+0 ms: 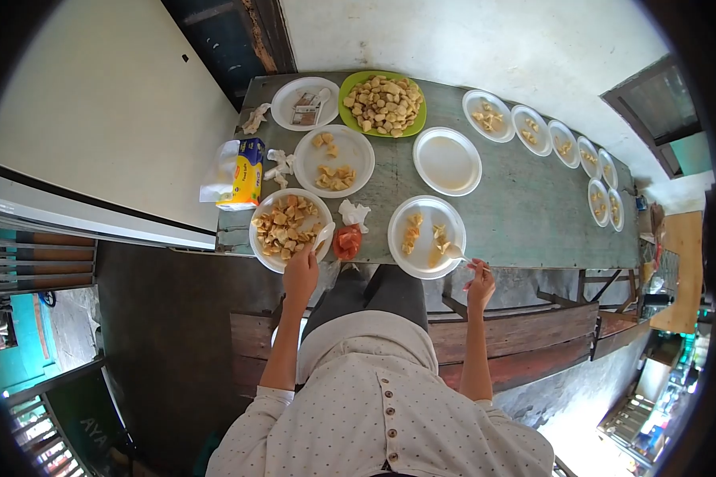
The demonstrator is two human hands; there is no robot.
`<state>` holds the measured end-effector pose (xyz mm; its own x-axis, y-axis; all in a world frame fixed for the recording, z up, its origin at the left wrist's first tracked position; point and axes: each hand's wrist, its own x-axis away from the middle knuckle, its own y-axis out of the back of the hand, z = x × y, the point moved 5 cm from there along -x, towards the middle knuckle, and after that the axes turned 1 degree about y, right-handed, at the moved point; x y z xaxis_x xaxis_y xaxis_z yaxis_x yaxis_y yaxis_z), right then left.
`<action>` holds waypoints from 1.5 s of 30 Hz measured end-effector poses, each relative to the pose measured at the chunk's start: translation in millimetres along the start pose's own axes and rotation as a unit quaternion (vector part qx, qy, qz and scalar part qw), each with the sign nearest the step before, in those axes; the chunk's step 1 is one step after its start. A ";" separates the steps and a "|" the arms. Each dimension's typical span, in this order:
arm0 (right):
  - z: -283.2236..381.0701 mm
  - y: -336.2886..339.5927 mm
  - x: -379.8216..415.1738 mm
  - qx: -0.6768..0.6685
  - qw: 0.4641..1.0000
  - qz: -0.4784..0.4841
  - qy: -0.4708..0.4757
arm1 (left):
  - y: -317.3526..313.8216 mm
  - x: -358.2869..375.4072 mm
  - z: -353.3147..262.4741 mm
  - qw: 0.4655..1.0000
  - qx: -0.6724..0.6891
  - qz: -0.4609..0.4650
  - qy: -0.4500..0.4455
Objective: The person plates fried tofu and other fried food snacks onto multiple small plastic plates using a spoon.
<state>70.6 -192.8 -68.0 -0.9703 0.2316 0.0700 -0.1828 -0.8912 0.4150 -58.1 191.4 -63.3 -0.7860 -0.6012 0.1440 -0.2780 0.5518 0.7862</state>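
My left hand (301,272) is closed at the near edge of a white plate (256,253) heaped with cut golden-brown food pieces (288,226). A white plastic spoon (324,233) extends from its fingers over that plate's right side. My right hand (480,283) pinches the handle of another white spoon (454,252). This spoon's bowl reaches over the right rim of a white plate (427,272) in front of me. On that plate lie two separate rows of food pieces, one on the left (411,234) and one on the right (439,242).
A green plate (344,103) of pale chunks stands at the back. Around it are a portioned plate (366,163), a bare plate (447,162) and a plate with a packet (306,109). A tissue pack (249,175), red bag (347,241) and several small plates (488,116) share the table.
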 end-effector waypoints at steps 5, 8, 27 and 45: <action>29.7 2.9 0.3 0.070 0.996 -0.025 0.057 | 1.9 11.4 12.7 1.000 0.004 -0.002 0.023; 24.0 -0.9 -6.3 0.096 0.990 -0.025 0.100 | 6.0 17.1 13.8 0.999 -0.003 -0.003 0.048; 134.4 -237.9 42.2 0.012 0.907 0.390 0.158 | 35.5 8.6 45.4 0.991 0.003 -0.055 0.118; 142.7 -392.6 34.4 0.044 0.837 0.512 0.189 | 36.4 24.5 91.4 0.977 0.003 -0.084 0.195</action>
<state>131.6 220.7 -99.2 -0.5959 -0.7898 0.1450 0.7709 -0.5120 0.3790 -137.9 249.6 -86.1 -0.4586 -0.8576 0.2329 -0.3893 0.4295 0.8149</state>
